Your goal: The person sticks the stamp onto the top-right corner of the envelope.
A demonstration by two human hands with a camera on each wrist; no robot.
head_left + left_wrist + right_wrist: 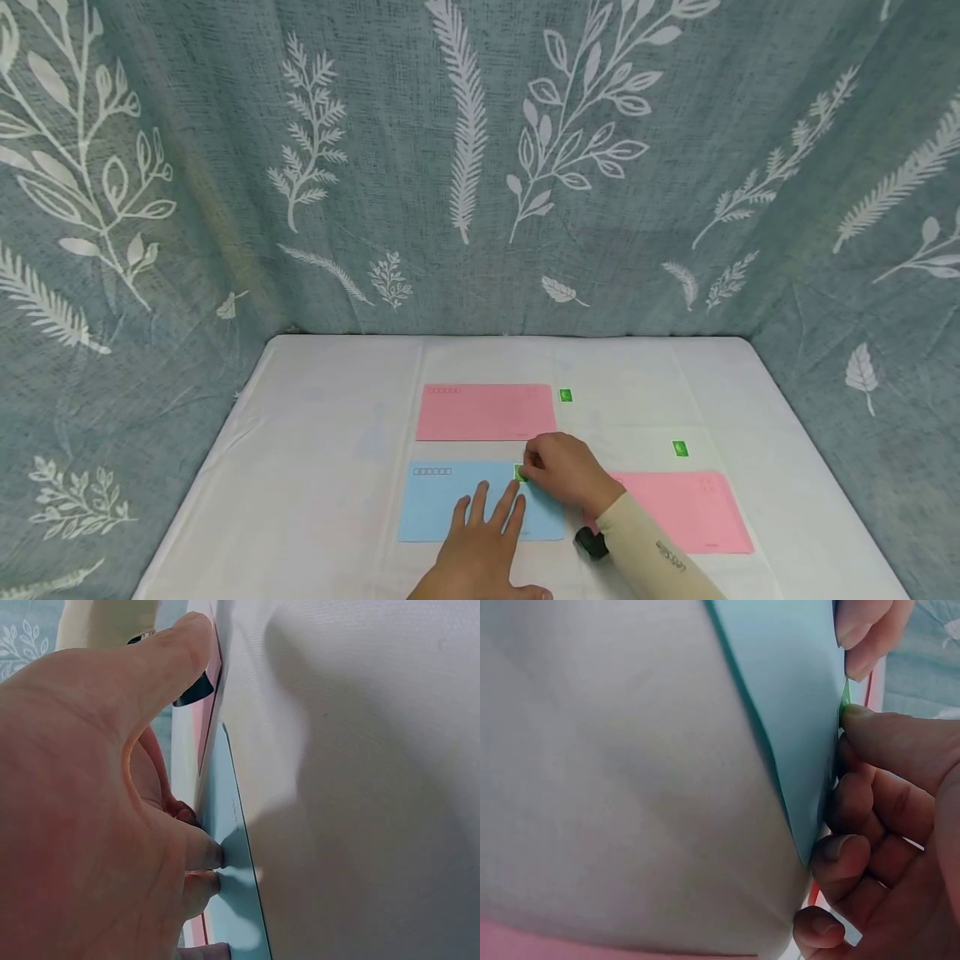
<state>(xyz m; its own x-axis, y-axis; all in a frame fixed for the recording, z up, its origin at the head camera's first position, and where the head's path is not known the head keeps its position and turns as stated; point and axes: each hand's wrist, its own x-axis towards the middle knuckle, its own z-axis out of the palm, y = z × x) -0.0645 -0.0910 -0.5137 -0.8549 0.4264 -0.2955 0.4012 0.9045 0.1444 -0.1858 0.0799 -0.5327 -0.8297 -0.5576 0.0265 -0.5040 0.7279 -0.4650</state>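
Observation:
A blue envelope (442, 500) lies on the white table with a row of small printed boxes at its upper left. My left hand (480, 546) rests on it, fingers spread and fairly straight, tips touching the paper. At the envelope's upper right corner my right hand (566, 471) pinches a small green stamp (519, 472) between thumb and curled fingers. In the right wrist view the thumb sits on the stamp's green edge (846, 699), close to the left fingertips (861, 666). Most of the stamp is hidden there.
A pink envelope (483, 412) lies behind the blue one, and another pink envelope (697, 512) is at the right, partly under the right forearm. Two more green stamps, a far stamp (566, 395) and a right stamp (680, 448), lie on the white tabletop (315, 467).

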